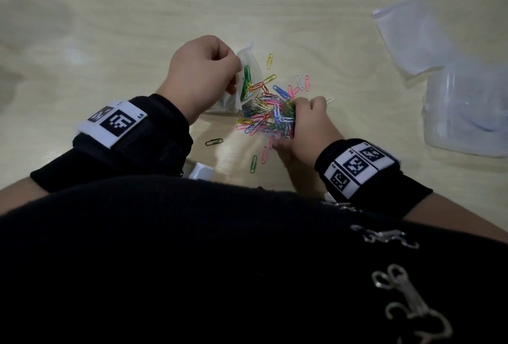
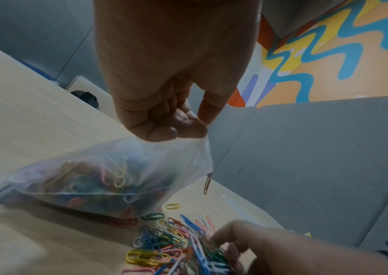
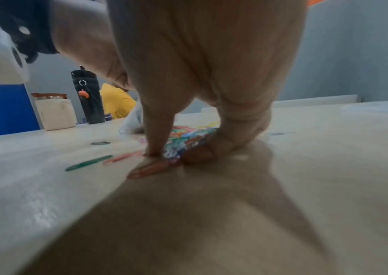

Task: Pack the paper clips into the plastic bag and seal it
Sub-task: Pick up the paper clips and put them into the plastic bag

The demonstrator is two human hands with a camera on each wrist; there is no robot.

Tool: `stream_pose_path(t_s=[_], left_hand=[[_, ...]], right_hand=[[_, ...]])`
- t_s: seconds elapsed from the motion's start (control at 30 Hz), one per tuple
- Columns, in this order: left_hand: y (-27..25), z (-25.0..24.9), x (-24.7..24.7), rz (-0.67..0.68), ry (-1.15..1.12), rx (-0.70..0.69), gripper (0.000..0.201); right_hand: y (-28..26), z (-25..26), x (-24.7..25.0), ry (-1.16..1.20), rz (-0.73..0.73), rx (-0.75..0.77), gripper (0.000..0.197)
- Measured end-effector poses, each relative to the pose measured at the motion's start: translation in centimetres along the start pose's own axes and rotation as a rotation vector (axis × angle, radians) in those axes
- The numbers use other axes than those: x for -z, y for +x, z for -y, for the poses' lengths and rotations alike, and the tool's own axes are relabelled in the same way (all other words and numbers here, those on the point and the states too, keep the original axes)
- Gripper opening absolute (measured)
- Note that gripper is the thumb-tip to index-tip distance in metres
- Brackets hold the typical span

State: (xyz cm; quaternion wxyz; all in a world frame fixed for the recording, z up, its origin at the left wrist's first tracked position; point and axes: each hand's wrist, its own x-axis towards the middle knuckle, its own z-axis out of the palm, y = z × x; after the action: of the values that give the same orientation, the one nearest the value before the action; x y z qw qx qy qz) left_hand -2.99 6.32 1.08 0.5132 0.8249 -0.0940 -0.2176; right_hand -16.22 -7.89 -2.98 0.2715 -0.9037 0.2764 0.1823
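Note:
A small clear plastic bag (image 1: 248,76) (image 2: 98,178), partly filled with coloured paper clips, rests on the wooden table. My left hand (image 1: 203,74) (image 2: 176,122) pinches its open top edge and holds it up. Just to the right lies a heap of coloured paper clips (image 1: 265,116) (image 2: 171,247) (image 3: 186,141). My right hand (image 1: 305,123) (image 3: 188,145) is down on the heap, thumb and fingers curled round a bunch of clips against the table. Single clips (image 1: 214,141) (image 3: 89,162) lie scattered around the heap.
A clear plastic container (image 1: 467,112) and a larger clear bag (image 1: 412,38) sit at the table's right. A black bottle (image 3: 89,96), a white box (image 3: 55,113) and a blue panel (image 3: 2,109) stand at the far edge. Grey partitions (image 2: 318,158) border the table.

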Motion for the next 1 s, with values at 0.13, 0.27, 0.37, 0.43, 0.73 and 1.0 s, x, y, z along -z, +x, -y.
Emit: stream_pose_path(t_s=[0.13, 0.27, 0.37, 0.43, 0.73, 1.0], left_hand=[[0.0, -0.1, 0.2, 0.003, -0.003, -0.01, 0.006], [0.1, -0.2, 0.2, 0.009, -0.005, -0.014, 0.008], [0.2, -0.1, 0.2, 0.011, -0.006, -0.017, 0.009], [0.2, -0.1, 0.2, 0.016, -0.006, -0.017, 0.008], [0.3, 0.0, -0.4, 0.064, 0.028, -0.016, 0.013], [0.3, -0.1, 0.1, 0.002, 0.007, 0.015, 0.006]], right_hand=[[1.2, -0.5, 0.2, -0.038, -0.048, 0.142, 0.043], [2.4, -0.4, 0.9, -0.097, -0.075, 0.173, 0.029], [3.0, -0.2, 2.1, -0.091, -0.063, 0.134, 0.025], [3.4, -0.1, 3.0, -0.032, -0.048, 0.109, 0.023], [3.7, 4.6, 6.6, 0.578, 0.092, 0.041, 0.013], [2.4, 8.0, 7.7, 0.297, 0.094, 0.23, 0.033]])
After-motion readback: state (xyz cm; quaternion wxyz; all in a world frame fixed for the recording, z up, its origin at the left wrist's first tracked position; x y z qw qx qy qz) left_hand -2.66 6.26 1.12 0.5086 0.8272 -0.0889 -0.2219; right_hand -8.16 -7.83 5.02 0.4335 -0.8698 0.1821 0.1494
